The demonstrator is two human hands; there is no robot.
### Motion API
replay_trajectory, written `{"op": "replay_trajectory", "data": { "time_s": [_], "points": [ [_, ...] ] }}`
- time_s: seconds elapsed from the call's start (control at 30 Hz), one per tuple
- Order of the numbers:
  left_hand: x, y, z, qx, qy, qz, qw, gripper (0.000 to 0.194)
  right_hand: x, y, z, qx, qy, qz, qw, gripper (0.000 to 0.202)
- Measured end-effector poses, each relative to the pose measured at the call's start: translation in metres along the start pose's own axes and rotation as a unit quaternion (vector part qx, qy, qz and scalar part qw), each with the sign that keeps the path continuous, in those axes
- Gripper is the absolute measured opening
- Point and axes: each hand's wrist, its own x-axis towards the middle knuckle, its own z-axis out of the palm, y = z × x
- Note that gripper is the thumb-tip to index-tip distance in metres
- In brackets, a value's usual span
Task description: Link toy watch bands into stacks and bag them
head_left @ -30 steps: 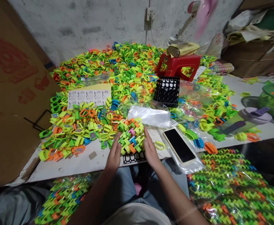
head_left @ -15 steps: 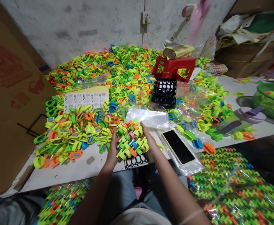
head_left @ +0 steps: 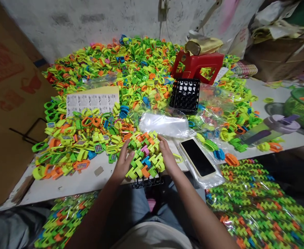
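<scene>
A packed block of plastic toy watches [head_left: 144, 155] in yellow, green, orange, blue and pink sits at the table's front edge between my hands. My left hand [head_left: 123, 162] presses its left side, with the thumb on the near top corner. My right hand [head_left: 167, 156] lies along the right side, fingers pointing away from me. Under the block's near side a black plastic grid [head_left: 149, 182] sticks out past the table edge. Clear plastic bags [head_left: 163, 125] lie just behind the block.
A large heap of loose toy watches [head_left: 136, 65] covers the back. On it are a label sheet [head_left: 92, 101], a black grid basket [head_left: 185, 97] and a red plastic stool [head_left: 197, 65]. A phone [head_left: 198, 157], a bottle [head_left: 270, 131] and a green basket [head_left: 301, 107] lie rightward; a cardboard box [head_left: 11, 103] stands left.
The view has tipped down slightly. My left thumb has come onto the block's top. The black grid under it now shows more edge-on at the table's front.
</scene>
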Motion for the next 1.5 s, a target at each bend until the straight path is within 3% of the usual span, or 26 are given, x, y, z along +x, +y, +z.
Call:
{"op": "replay_trajectory", "data": {
  "time_s": [0.1, 0.17, 0.33, 0.43, 0.53, 0.63, 0.93, 1.37, 1.5],
  "points": [
    [0.001, 0.021, -0.020, 0.033, 0.002, -0.009, 0.999, 0.067, 0.000, 0.004, -0.006, 0.027, -0.007, -0.016, 0.999, 0.065],
    [-0.001, 0.040, -0.026, 0.115, -0.015, 0.029, 0.993, 0.068, -0.003, 0.007, -0.010, 0.045, 0.002, -0.026, 0.999, 0.063],
    [0.000, 0.071, -0.012, 0.290, -0.113, 0.123, 0.942, 0.074, -0.011, 0.007, -0.014, 0.031, 0.002, -0.073, 0.997, 0.060],
    [0.004, 0.071, 0.002, 0.317, -0.128, 0.127, 0.931, 0.085, -0.009, 0.007, -0.010, 0.013, -0.032, -0.083, 0.996, 0.061],
    [0.004, 0.066, 0.009, 0.323, -0.105, 0.143, 0.930, 0.082, -0.004, 0.007, -0.005, -0.006, -0.049, -0.091, 0.995, 0.063],
    [0.004, 0.062, 0.009, 0.321, -0.077, 0.167, 0.929, 0.075, 0.000, 0.006, -0.004, -0.029, -0.037, -0.104, 0.993, 0.061],
    [0.013, 0.064, 0.007, 0.318, -0.078, 0.162, 0.931, 0.057, 0.007, 0.004, -0.004, -0.071, 0.009, -0.126, 0.989, 0.044],
    [0.009, 0.062, 0.011, 0.313, -0.052, 0.159, 0.935, 0.045, 0.009, 0.003, 0.002, -0.064, 0.043, -0.124, 0.989, 0.037],
    [0.009, 0.063, 0.010, 0.303, -0.075, 0.137, 0.940, 0.049, 0.009, 0.001, 0.001, -0.045, 0.036, -0.117, 0.991, 0.040]
  ]
}}
